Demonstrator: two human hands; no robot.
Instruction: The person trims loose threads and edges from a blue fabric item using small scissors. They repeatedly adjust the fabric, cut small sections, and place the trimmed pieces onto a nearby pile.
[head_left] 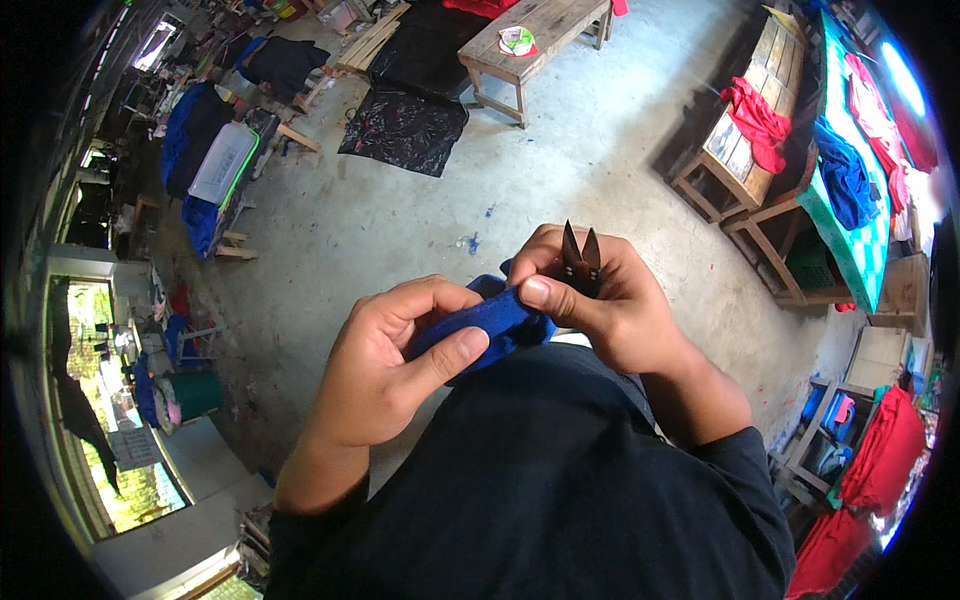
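Observation:
A folded piece of blue fabric is stretched between my two hands, in front of my dark shirt. My left hand is closed on its left end, the thumb lying along the near face. At the fabric's upper right edge, my right hand pinches it between thumb and forefinger. Thread snips also sit in the right hand, their two pointed dark blades sticking up apart, away from the fabric. The palm and fingers hide the rest of the snips.
A wooden bench bearing a small green-and-white item stands ahead, beside black plastic sheeting on the concrete floor. At right are a slatted bench with red cloth and a teal-topped table. A clear plastic bin is at left.

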